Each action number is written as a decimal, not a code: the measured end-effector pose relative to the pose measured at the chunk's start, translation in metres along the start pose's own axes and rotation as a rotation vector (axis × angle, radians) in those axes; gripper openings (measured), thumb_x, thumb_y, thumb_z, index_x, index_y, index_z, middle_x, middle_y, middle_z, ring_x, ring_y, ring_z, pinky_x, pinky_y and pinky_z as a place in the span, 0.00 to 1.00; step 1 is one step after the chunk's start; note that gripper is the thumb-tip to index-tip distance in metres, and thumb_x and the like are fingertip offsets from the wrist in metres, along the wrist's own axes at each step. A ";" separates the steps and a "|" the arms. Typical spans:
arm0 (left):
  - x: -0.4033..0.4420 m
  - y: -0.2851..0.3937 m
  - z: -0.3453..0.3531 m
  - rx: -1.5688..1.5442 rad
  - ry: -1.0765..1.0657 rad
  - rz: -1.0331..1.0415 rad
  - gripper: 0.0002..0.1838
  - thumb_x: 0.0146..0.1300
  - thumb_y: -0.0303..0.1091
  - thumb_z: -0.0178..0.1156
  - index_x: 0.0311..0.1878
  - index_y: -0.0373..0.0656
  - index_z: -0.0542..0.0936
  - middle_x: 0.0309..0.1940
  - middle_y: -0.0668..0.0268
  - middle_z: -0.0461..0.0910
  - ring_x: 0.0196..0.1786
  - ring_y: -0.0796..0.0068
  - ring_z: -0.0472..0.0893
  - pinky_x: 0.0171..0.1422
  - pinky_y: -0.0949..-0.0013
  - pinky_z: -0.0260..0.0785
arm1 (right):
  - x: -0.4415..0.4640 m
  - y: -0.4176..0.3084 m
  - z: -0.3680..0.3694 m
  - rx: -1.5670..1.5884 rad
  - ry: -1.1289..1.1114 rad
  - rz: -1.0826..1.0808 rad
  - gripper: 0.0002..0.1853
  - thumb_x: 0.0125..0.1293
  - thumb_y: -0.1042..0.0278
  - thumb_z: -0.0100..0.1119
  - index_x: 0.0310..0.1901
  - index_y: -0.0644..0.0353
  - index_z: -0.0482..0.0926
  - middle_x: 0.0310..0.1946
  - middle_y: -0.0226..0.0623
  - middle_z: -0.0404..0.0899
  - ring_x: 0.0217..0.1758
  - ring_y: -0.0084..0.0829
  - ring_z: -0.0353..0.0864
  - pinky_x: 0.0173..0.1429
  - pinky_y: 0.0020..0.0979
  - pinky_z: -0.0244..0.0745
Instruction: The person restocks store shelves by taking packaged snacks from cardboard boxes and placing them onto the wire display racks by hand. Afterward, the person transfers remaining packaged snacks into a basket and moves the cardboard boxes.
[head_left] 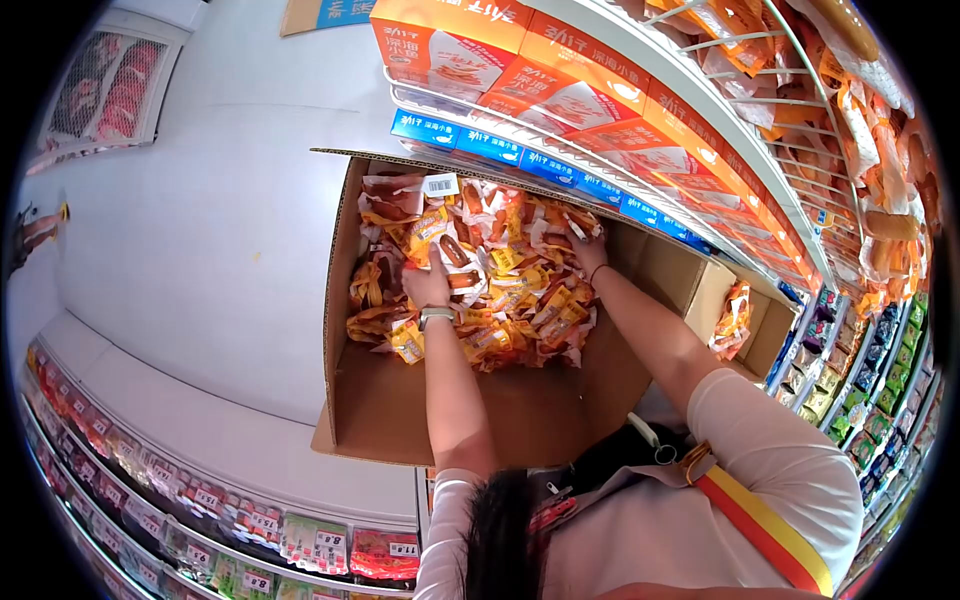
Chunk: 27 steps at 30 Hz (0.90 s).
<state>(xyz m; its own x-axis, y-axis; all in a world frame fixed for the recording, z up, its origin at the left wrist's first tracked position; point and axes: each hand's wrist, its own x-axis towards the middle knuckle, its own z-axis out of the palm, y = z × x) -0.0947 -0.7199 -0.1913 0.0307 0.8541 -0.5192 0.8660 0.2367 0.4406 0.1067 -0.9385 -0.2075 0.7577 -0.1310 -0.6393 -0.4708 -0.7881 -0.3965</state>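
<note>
Large carton: the open cardboard box [385, 400] is standing below the shelf of orange boxes [570, 95]; it is holding a heap of snack packets [515, 290] toward its far side
Small carton: this open box [708, 295] is sitting to the right; a packet [735, 322] is lying inside
Left hand: this hand [428, 286] is touching the heap; its grip is partly hidden, so I cannot tell
Right hand: this hand [587, 245] is curling its fingers at the heap's right edge; pinching is unclear
</note>
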 end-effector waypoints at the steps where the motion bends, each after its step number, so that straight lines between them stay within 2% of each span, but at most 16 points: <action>1: 0.003 0.000 0.005 0.007 0.012 -0.006 0.45 0.53 0.67 0.55 0.43 0.21 0.72 0.47 0.36 0.73 0.50 0.40 0.73 0.58 0.51 0.62 | 0.014 0.011 0.019 -0.253 0.281 -0.093 0.43 0.53 0.47 0.66 0.63 0.68 0.61 0.52 0.50 0.75 0.53 0.42 0.76 0.53 0.36 0.73; 3: 0.010 -0.004 0.011 -0.105 0.022 -0.075 0.40 0.55 0.64 0.56 0.43 0.24 0.74 0.42 0.41 0.77 0.47 0.45 0.76 0.54 0.55 0.66 | 0.020 0.010 0.020 -0.271 0.295 -0.054 0.39 0.55 0.48 0.64 0.61 0.68 0.65 0.49 0.51 0.77 0.51 0.43 0.78 0.53 0.36 0.73; 5: 0.006 -0.005 0.012 -0.233 0.049 -0.089 0.36 0.58 0.60 0.56 0.39 0.26 0.75 0.36 0.44 0.78 0.41 0.48 0.77 0.48 0.56 0.68 | 0.015 0.011 0.009 -0.071 0.038 -0.048 0.41 0.54 0.40 0.59 0.63 0.61 0.64 0.50 0.50 0.77 0.54 0.46 0.76 0.58 0.38 0.70; 6: 0.002 -0.007 0.014 -0.363 0.071 -0.109 0.31 0.60 0.57 0.56 0.35 0.28 0.77 0.30 0.48 0.80 0.34 0.52 0.79 0.42 0.58 0.69 | 0.010 0.011 0.013 -0.068 0.149 -0.080 0.33 0.57 0.46 0.60 0.55 0.68 0.72 0.47 0.50 0.79 0.48 0.44 0.80 0.50 0.37 0.74; 7: -0.001 -0.009 0.014 -0.358 0.070 -0.117 0.31 0.60 0.57 0.56 0.35 0.28 0.77 0.30 0.48 0.80 0.34 0.52 0.79 0.42 0.58 0.69 | 0.007 0.011 0.011 -0.074 0.145 -0.075 0.33 0.57 0.46 0.60 0.55 0.68 0.72 0.47 0.50 0.79 0.48 0.44 0.80 0.50 0.37 0.74; 10: -0.007 -0.008 0.013 -0.515 0.203 0.069 0.24 0.66 0.44 0.52 0.20 0.33 0.72 0.12 0.59 0.72 0.15 0.65 0.68 0.24 0.61 0.62 | -0.009 0.001 0.006 -0.076 0.158 -0.044 0.29 0.58 0.50 0.58 0.53 0.66 0.74 0.41 0.50 0.81 0.44 0.42 0.81 0.47 0.36 0.74; 11: -0.012 -0.005 0.012 -0.519 0.211 0.082 0.24 0.66 0.44 0.52 0.20 0.33 0.72 0.12 0.59 0.72 0.15 0.65 0.68 0.24 0.61 0.62 | -0.019 -0.005 0.006 -0.108 0.224 -0.103 0.27 0.57 0.50 0.58 0.51 0.65 0.76 0.39 0.49 0.81 0.42 0.42 0.82 0.46 0.36 0.74; 13: -0.039 0.018 -0.009 -0.532 0.100 0.096 0.23 0.67 0.41 0.51 0.18 0.35 0.71 0.09 0.63 0.69 0.12 0.71 0.66 0.20 0.65 0.60 | -0.021 0.002 0.011 -0.018 0.156 -0.126 0.22 0.56 0.55 0.57 0.50 0.56 0.79 0.49 0.50 0.77 0.52 0.47 0.77 0.56 0.38 0.70; 14: -0.055 0.036 -0.022 -0.662 0.048 0.078 0.24 0.68 0.40 0.50 0.16 0.37 0.69 0.08 0.66 0.67 0.11 0.75 0.64 0.18 0.67 0.57 | -0.025 0.005 0.012 -0.010 0.154 -0.128 0.22 0.56 0.55 0.57 0.50 0.56 0.79 0.49 0.50 0.77 0.52 0.47 0.77 0.56 0.38 0.70; 17: -0.063 0.018 -0.008 -0.490 0.151 0.260 0.21 0.67 0.39 0.51 0.19 0.37 0.70 0.10 0.68 0.66 0.14 0.78 0.65 0.20 0.69 0.58 | -0.040 0.009 0.004 0.038 0.154 -0.190 0.21 0.54 0.57 0.61 0.45 0.64 0.79 0.42 0.48 0.79 0.46 0.41 0.78 0.51 0.35 0.72; 19: -0.077 0.020 -0.026 -0.554 0.096 0.256 0.20 0.67 0.38 0.52 0.20 0.36 0.71 0.10 0.69 0.67 0.15 0.78 0.65 0.21 0.68 0.58 | -0.045 0.012 -0.003 0.037 0.217 -0.237 0.18 0.53 0.61 0.63 0.42 0.67 0.80 0.35 0.44 0.81 0.38 0.34 0.79 0.44 0.31 0.73; 21: -0.091 0.026 -0.053 -0.698 0.071 0.292 0.18 0.68 0.37 0.52 0.22 0.39 0.70 0.12 0.73 0.67 0.15 0.83 0.64 0.19 0.72 0.55 | -0.044 0.021 -0.017 0.364 0.033 -0.163 0.18 0.54 0.61 0.62 0.43 0.65 0.79 0.36 0.40 0.80 0.35 0.31 0.80 0.39 0.29 0.74; 23: -0.115 0.040 -0.103 -0.880 -0.079 0.175 0.17 0.69 0.37 0.51 0.22 0.43 0.69 0.12 0.77 0.64 0.15 0.88 0.62 0.17 0.78 0.51 | -0.088 -0.007 -0.066 0.619 -0.210 0.054 0.16 0.60 0.60 0.56 0.46 0.60 0.75 0.38 0.35 0.79 0.33 0.30 0.81 0.28 0.33 0.77; 24: -0.129 0.050 -0.127 -0.937 -0.088 0.181 0.17 0.69 0.36 0.50 0.22 0.46 0.67 0.12 0.80 0.61 0.15 0.92 0.58 0.16 0.82 0.47 | -0.108 -0.024 -0.096 0.592 -0.282 0.135 0.16 0.61 0.60 0.54 0.48 0.59 0.74 0.39 0.35 0.79 0.34 0.32 0.81 0.29 0.36 0.79; 25: -0.140 0.056 -0.147 -0.964 -0.068 0.178 0.14 0.69 0.34 0.50 0.25 0.42 0.72 0.16 0.77 0.68 0.19 0.89 0.65 0.20 0.81 0.56 | -0.120 -0.031 -0.122 0.564 -0.354 0.218 0.16 0.63 0.60 0.52 0.50 0.58 0.72 0.40 0.36 0.78 0.35 0.33 0.82 0.29 0.39 0.80; 27: -0.165 0.067 -0.183 -0.918 -0.051 0.252 0.09 0.68 0.32 0.51 0.34 0.39 0.76 0.22 0.79 0.69 0.24 0.90 0.64 0.26 0.81 0.55 | -0.137 -0.033 -0.160 0.739 -0.516 0.238 0.17 0.66 0.58 0.48 0.52 0.57 0.69 0.42 0.37 0.79 0.37 0.34 0.83 0.25 0.37 0.79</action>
<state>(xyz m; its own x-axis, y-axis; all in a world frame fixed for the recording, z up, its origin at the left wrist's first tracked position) -0.1334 -0.7602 0.0581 0.2037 0.9133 -0.3526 0.1014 0.3386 0.9355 0.0901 -0.9911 -0.0012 0.3935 0.1831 -0.9009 -0.8902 -0.1689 -0.4232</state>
